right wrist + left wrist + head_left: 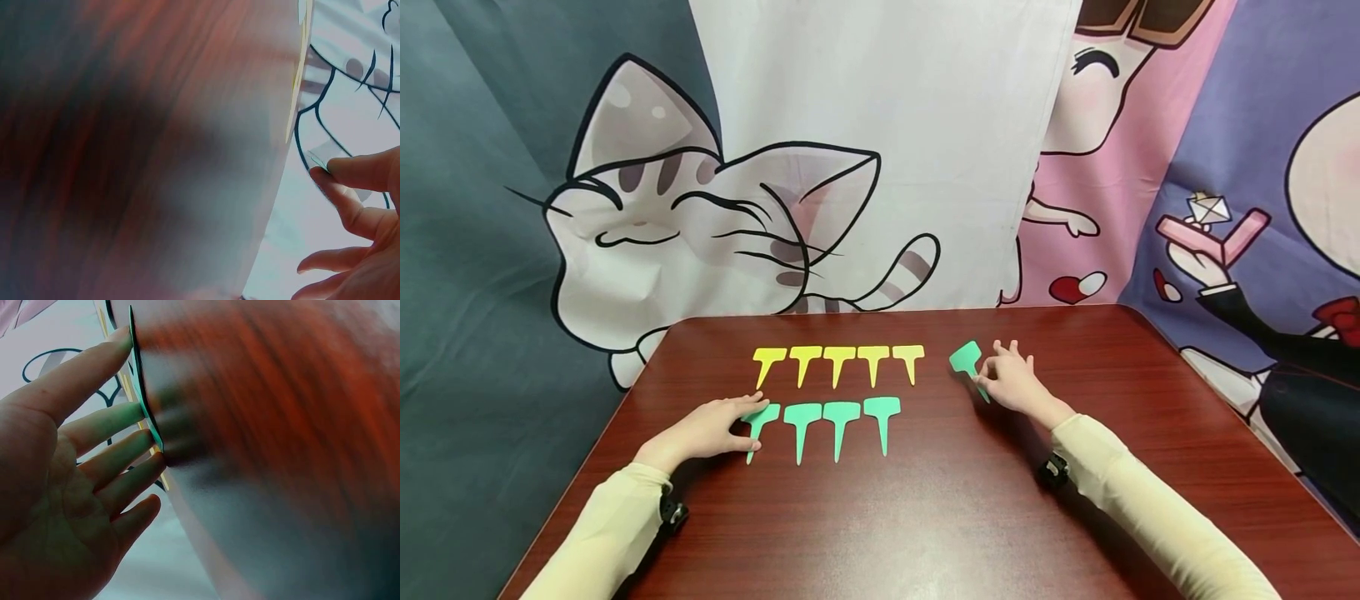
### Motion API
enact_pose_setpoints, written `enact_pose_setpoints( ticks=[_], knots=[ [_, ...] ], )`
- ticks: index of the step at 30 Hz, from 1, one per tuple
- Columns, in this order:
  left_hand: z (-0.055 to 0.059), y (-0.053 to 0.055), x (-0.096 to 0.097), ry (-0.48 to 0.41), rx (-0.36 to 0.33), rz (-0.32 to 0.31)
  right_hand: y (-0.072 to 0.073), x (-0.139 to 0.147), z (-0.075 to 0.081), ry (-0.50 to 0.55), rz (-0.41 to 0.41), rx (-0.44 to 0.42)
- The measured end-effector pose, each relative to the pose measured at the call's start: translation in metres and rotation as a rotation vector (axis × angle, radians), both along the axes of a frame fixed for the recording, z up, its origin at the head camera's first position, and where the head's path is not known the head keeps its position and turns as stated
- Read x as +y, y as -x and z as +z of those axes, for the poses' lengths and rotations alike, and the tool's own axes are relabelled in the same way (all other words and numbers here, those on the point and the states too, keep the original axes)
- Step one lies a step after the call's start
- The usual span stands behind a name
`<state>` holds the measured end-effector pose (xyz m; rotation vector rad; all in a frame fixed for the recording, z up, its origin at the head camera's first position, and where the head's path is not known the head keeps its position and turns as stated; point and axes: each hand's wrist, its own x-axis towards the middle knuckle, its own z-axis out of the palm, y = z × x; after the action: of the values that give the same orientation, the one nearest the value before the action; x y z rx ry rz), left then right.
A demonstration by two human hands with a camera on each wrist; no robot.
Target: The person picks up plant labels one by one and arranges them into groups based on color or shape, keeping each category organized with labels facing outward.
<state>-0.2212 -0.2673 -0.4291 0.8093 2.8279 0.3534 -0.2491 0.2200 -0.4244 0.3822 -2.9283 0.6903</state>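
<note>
In the head view my right hand (1011,379) pinches the narrow stem of a green T-shaped plant label (966,357) between thumb and forefinger, its broad head tilted up to the left. The same pinch shows in the right wrist view, where only a thin sliver of the label (318,161) peeks out at the fingertips. My left hand (715,427) rests over the leftmost green label (764,413) of the lower row, fingers extended at its head and thumb by its stem. Seen edge-on in the left wrist view, that label (139,375) touches the fingertips.
Several yellow plant labels (839,354) lie in an upper row, stems toward me. Below them, more green labels (842,412) continue the lower row rightward. The brown wooden table (880,525) ends at a cartoon-printed cloth backdrop (895,100).
</note>
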Motion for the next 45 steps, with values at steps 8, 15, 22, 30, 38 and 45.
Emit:
enact_pose_setpoints(
  ticks=[8, 15, 22, 30, 38, 45],
  knots=[
    [0.000, 0.000, 0.000, 0.000, 0.004, -0.007, -0.012, -0.019, 0.004, 0.011, 0.049, -0.032],
    [-0.001, 0.000, -0.001, -0.002, 0.002, -0.006, -0.022, -0.033, 0.003, -0.012, 0.066, -0.084],
    [-0.001, 0.001, -0.001, 0.002, 0.003, -0.002, -0.028, -0.044, 0.001, -0.038, 0.060, -0.133],
    [0.000, 0.001, 0.000, 0.003, -0.002, 0.002, -0.033, -0.054, -0.005, -0.066, 0.074, -0.142],
    [-0.001, 0.001, -0.001, 0.000, -0.001, 0.000, -0.037, -0.067, -0.002, -0.075, 0.045, -0.141],
    [-0.001, 0.000, 0.000, 0.002, 0.004, -0.004, -0.040, -0.075, -0.003, -0.064, 0.000, -0.143]
  ],
)
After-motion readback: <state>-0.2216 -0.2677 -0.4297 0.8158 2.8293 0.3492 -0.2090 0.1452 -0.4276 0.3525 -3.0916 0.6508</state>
